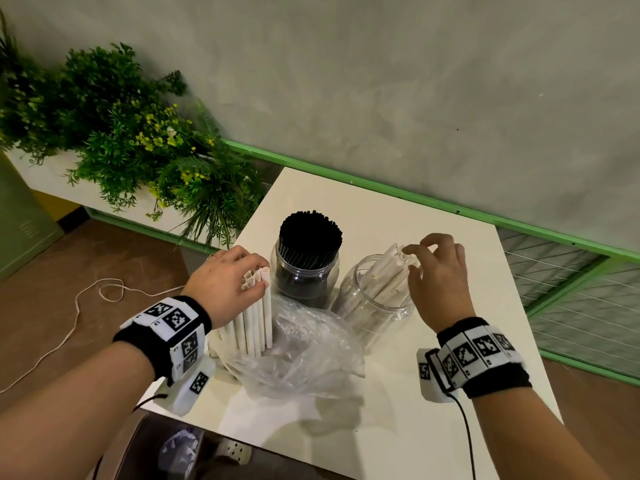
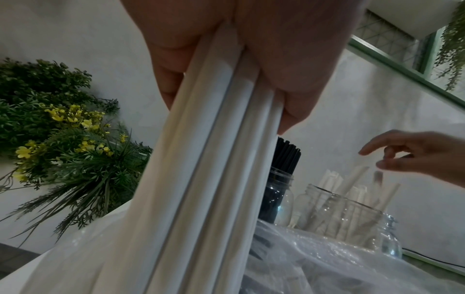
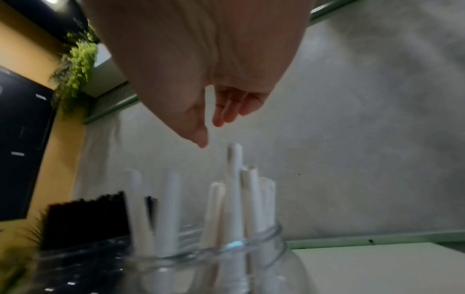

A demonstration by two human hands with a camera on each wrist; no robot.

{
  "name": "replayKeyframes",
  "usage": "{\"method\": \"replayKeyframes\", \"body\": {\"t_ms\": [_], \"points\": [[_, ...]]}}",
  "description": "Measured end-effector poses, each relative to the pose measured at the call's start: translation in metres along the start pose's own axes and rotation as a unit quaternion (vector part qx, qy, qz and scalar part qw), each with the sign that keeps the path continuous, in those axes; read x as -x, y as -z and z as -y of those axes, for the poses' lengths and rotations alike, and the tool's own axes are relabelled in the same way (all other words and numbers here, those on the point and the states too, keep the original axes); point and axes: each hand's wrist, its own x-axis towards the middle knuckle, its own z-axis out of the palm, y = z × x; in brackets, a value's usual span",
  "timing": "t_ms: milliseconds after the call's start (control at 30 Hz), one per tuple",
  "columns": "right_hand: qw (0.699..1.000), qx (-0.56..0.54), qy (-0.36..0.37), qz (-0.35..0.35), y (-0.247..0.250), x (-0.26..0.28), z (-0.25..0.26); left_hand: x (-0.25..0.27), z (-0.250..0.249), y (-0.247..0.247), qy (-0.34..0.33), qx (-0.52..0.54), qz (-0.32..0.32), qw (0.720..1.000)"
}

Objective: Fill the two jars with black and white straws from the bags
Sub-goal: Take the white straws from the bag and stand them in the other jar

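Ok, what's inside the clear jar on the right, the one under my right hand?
The clear jar holds loose white straws leaning at angles, tops above the rim, with room left. The right hand hovers over them, covering some tips. Its bottom isn't clearly visible.

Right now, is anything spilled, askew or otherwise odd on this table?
Nothing spilled. The white paper straws lean askew in the half-filled clear jar, unlike the upright black straws. The crumpled clear plastic bag lies between the hands.

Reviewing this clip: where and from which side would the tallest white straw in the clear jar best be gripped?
Pinch its projecting top end from above. The tallest white straw stands clear of its neighbours there, while the clear jar wall encloses its lower length. The right hand hovers open just above.
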Motion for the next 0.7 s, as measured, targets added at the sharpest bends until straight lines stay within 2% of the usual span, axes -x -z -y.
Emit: {"method": "replayKeyframes", "body": {"t_ms": [33,100,167,233,333,433,500,567,633,700], "points": [[0.999,-0.044,0.015,-0.003,0.002,0.004,0.006,0.0,0.0,0.0,0.0,0.001,-0.001,1.0],[0.991,-0.105,0.0,0.084,0.003,0.012,0.016,0.0,0.0,0.0,0.001,0.001,0.0,1.0],[0.98,-0.092,-0.017,0.176,-0.001,0.013,0.021,0.001,0.0,0.0,0.002,0.0,0.0,1.0],[0.975,-0.057,-0.027,0.213,-0.006,0.008,0.023,0.001,0.0,-0.001,0.0,-0.001,-0.002,1.0],[0.975,-0.058,-0.043,0.211,-0.009,-0.004,0.022,0.002,0.0,-0.002,-0.001,0.002,-0.008,1.0],[0.967,-0.152,-0.052,0.196,-0.013,-0.005,0.024,0.004,0.0,-0.002,0.002,0.001,-0.009,1.0],[0.973,-0.183,-0.056,0.126,-0.016,0.0,0.026,0.005,0.0,-0.002,0.004,0.001,-0.006,1.0],[0.987,-0.131,-0.066,0.067,-0.014,0.005,0.025,0.006,0.0,-0.002,0.005,0.005,-0.006,1.0],[0.991,-0.057,-0.07,0.102,-0.008,0.012,0.02,0.008,0.0,-0.001,0.008,0.006,-0.003,1.0],[0.983,-0.049,-0.075,0.163,-0.008,0.017,0.015,0.009,-0.001,0.0,0.011,0.004,0.0,1.0]]}}
